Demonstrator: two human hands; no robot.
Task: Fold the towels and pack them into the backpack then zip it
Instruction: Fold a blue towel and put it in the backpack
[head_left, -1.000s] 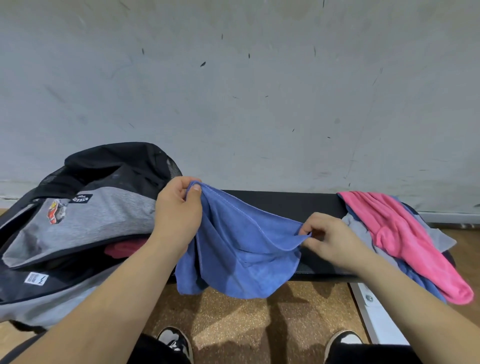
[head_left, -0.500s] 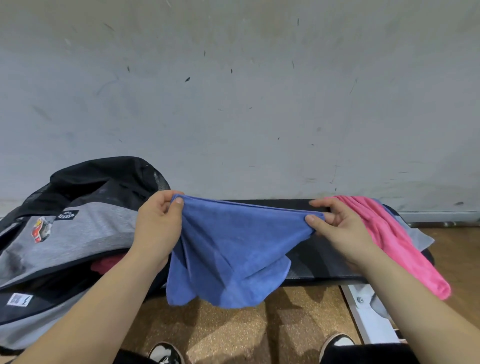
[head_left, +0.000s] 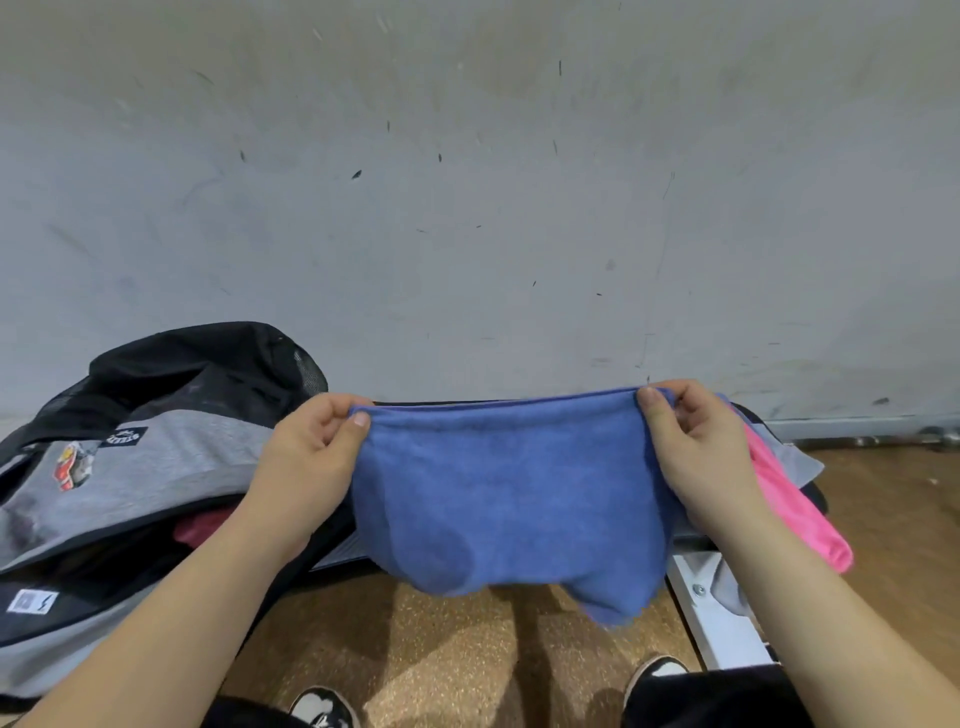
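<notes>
Blue towel (head_left: 509, 488): top edge taut, pinched at its corners by left hand (head_left: 306, 467) and right hand (head_left: 696, 457); lower edge hangs free. Backpack (head_left: 156, 467): left, unzipped.

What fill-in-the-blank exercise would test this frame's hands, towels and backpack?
The held towel, pinched at its top corners by the left hand and right hand, is coloured ____. The backpack lies on the person's ____ side. The draped towel beside the right hand is coloured ____.
Missing words: blue; left; pink.
</notes>
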